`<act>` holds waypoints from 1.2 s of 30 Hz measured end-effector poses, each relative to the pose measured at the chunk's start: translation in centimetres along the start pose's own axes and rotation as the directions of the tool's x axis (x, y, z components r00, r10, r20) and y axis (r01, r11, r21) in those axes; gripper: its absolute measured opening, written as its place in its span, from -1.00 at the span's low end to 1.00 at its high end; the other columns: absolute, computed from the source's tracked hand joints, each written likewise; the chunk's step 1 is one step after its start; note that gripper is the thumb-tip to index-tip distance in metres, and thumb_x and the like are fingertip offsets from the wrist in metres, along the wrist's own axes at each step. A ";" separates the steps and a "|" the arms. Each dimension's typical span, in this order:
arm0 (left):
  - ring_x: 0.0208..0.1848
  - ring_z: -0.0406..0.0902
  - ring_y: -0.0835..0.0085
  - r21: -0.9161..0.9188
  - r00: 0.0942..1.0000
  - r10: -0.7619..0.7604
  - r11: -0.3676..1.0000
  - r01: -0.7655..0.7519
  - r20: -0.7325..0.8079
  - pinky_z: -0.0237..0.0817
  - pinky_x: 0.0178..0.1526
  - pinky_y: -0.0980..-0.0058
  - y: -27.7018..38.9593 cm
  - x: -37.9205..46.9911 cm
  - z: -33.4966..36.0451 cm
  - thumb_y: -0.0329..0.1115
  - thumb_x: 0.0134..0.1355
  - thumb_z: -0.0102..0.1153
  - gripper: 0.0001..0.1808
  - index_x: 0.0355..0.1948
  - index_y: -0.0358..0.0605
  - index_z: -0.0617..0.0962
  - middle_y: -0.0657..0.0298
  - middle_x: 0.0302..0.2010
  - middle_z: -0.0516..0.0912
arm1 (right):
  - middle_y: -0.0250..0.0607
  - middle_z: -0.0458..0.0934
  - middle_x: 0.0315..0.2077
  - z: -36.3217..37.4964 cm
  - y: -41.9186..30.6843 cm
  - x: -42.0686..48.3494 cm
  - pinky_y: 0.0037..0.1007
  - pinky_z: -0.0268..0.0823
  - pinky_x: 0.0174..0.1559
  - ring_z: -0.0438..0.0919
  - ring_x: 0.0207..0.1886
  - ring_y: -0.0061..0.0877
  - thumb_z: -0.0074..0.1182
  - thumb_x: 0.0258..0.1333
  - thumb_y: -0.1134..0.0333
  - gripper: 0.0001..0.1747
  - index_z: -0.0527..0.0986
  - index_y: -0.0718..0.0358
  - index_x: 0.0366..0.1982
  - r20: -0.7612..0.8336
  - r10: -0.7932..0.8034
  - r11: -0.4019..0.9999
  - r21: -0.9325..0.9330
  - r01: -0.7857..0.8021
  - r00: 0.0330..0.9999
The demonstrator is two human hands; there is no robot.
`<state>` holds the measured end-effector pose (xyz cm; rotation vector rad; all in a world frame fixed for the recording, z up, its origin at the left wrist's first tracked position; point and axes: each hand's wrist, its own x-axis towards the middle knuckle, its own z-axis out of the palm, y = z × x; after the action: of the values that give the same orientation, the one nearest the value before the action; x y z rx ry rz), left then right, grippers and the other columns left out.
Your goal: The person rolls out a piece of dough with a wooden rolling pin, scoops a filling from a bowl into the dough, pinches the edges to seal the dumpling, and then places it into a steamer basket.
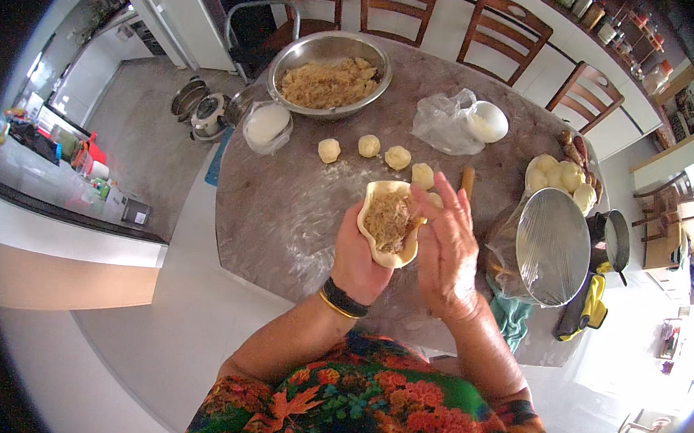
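My left hand [350,262] cups a round dough wrapper [400,260] from below and from its left side. Shredded brown filling [387,224] lies heaped inside, and the wrapper's wavy rim stands up around it. At the right rim is my right hand [450,254], its fingers extended and slightly apart; the fingertips are at the dough, though I cannot tell how firmly they touch. Beyond my hands, several dough balls [397,157] form a curved row on the floured table [299,207]. A wooden rolling pin [467,184] lies partly hidden behind my right fingers.
A steel bowl [380,89] of filling stands at the back left, beside a plastic-wrapped white item [268,123]. Back right are a plastic bag [444,124] and a white bowl [493,123]. Pale dough pieces [558,174], a film-covered vessel [553,246] and a green cloth [508,315] sit rightward.
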<state>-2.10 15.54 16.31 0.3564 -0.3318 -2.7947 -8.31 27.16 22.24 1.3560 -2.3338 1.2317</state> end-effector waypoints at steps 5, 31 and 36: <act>-0.03 0.61 0.33 -0.013 1.000 -0.019 1.000 0.019 0.015 0.43 0.07 0.33 1.9 0.1 -0.5 -0.19 0.44 -0.32 -0.60 0.01 -0.21 0.49 0.18 -0.05 0.63 | -0.23 0.64 -0.16 -0.2 -2.0 1.8 0.04 0.07 0.29 0.47 0.17 -0.19 0.10 0.07 0.50 -0.78 0.53 0.22 -0.18 -0.176 -0.124 0.990 -0.091 0.110 0.976; 0.00 0.57 0.18 0.164 0.905 -0.362 0.901 0.401 -0.226 0.45 -0.09 0.06 5.1 -1.5 -7.0 0.00 0.34 -0.23 -0.51 0.08 -0.09 0.50 0.18 0.01 0.61 | 0.22 -0.11 0.39 -3.8 12.7 -27.8 0.08 -0.25 0.40 -0.18 0.47 0.04 0.01 0.20 0.11 -0.11 -0.14 0.07 0.44 -0.463 0.825 0.142 -0.382 -0.913 0.323; 0.02 0.57 0.15 0.119 0.892 -0.444 0.884 0.452 -0.092 0.47 -0.11 0.07 2.2 -1.2 -4.6 0.03 0.34 -0.22 -0.49 0.08 -0.11 0.50 0.12 0.04 0.61 | -0.09 0.36 0.24 -1.6 18.9 -34.6 0.00 -0.04 0.36 0.21 0.37 -0.19 -0.14 0.26 0.37 -0.49 0.35 0.01 0.25 -0.484 0.664 0.193 -0.626 -0.756 0.570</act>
<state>0.87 13.02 12.76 0.6226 -0.4830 -3.2114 -3.84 55.13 -5.26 -0.2049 -2.8972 0.1174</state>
